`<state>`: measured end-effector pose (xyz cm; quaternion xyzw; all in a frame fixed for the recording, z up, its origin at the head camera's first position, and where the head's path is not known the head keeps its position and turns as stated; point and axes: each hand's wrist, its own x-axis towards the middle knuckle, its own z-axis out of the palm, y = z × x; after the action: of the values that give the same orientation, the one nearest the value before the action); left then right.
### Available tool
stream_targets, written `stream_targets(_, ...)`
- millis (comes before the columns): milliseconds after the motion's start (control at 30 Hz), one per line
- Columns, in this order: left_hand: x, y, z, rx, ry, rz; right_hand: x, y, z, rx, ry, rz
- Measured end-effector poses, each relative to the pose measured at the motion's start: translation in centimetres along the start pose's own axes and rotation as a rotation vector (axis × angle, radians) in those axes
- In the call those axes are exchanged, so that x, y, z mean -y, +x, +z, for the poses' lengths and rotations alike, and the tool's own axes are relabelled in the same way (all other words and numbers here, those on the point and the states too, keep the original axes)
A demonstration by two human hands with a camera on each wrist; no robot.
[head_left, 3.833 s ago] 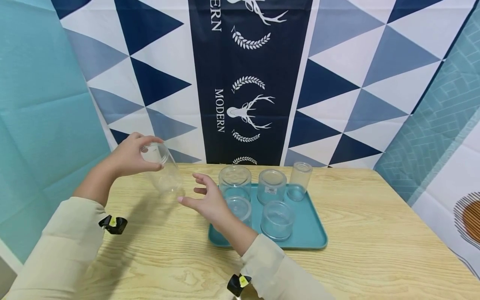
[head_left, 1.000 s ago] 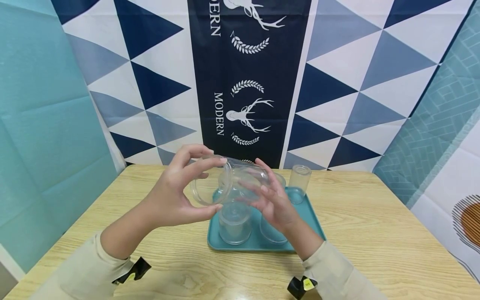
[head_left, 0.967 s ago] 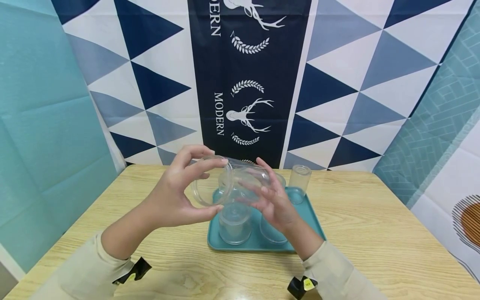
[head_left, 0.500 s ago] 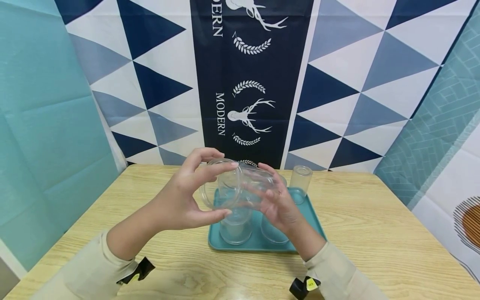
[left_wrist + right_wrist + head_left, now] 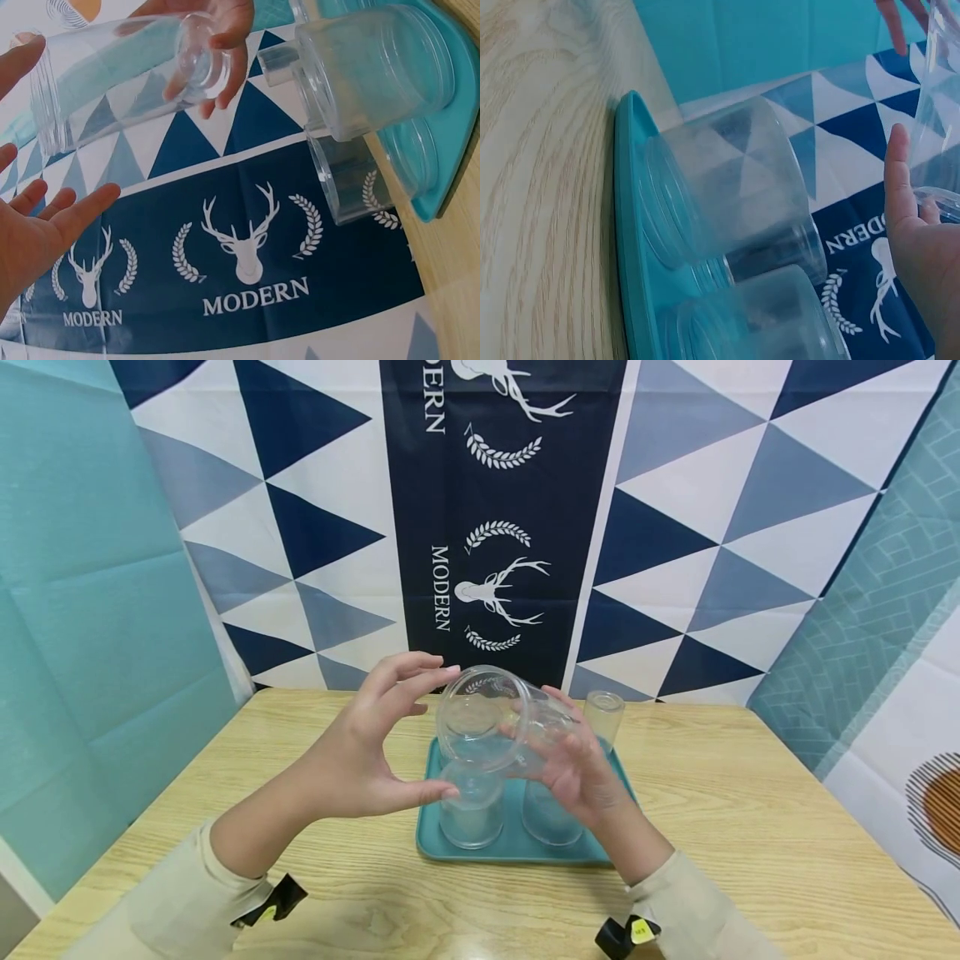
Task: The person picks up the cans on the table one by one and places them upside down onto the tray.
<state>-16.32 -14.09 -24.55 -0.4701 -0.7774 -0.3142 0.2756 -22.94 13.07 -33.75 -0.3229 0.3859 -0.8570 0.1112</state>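
Note:
A tall clear jar (image 5: 483, 718) lies sideways in the air above the tray, its open mouth turned toward the left hand and the camera. The right hand (image 5: 588, 768) grips the jar near its base, fingers around the far end. Beside the mouth, the left hand (image 5: 367, 747) is spread with thumb and fingers apart. In the left wrist view the jar's ribbed rim (image 5: 49, 105) sits between the left thumb and the extended fingers, which do not close on it. Part of the jar (image 5: 941, 112) shows at the right wrist view's edge.
Below is a teal tray (image 5: 517, 852) on a wooden table (image 5: 360, 893). Upside-down clear jars stand on it, including a front left jar (image 5: 472, 822), a front right jar (image 5: 551, 822) and a narrow jar (image 5: 603, 718) at back right. A patterned cloth (image 5: 495, 510) hangs behind.
The jar has come from the table's left side to above the tray and tipped sideways. The right hand has taken its base and shifted right; the left hand has let go of the rim.

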Motion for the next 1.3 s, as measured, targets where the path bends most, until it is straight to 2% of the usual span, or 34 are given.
stream_targets(200, 0.4, -0.2, 0.1, -0.015, -0.004, -0.008, 0.9, -0.6, -0.7, 0.019, 0.002, -0.018)
stream_targets(433, 0.8, -0.6, 0.2, -0.018, -0.009, -0.029, 2.0, -1.6, -1.7, -0.006, 0.004, -0.018)
stream_targets(700, 1.3, -1.2, 0.2, -0.014, 0.043, -0.068, 3.4, -2.6, -3.1, 0.019, -0.062, -0.041)
stream_targets(900, 2.3, -2.3, 0.2, 0.004, 0.064, -0.115, 4.7, -3.4, -3.5, -0.022, -0.098, -0.040)
stream_targets(1100, 4.1, -3.8, 0.5, 0.038, 0.085, -0.217, 6.0, -4.1, -4.5, -0.021, -0.113, -0.062)
stream_targets(1300, 5.8, -5.1, 1.7, 0.115, 0.092, -0.404, 7.4, -5.2, -5.8, -0.065, -0.105, -0.070)
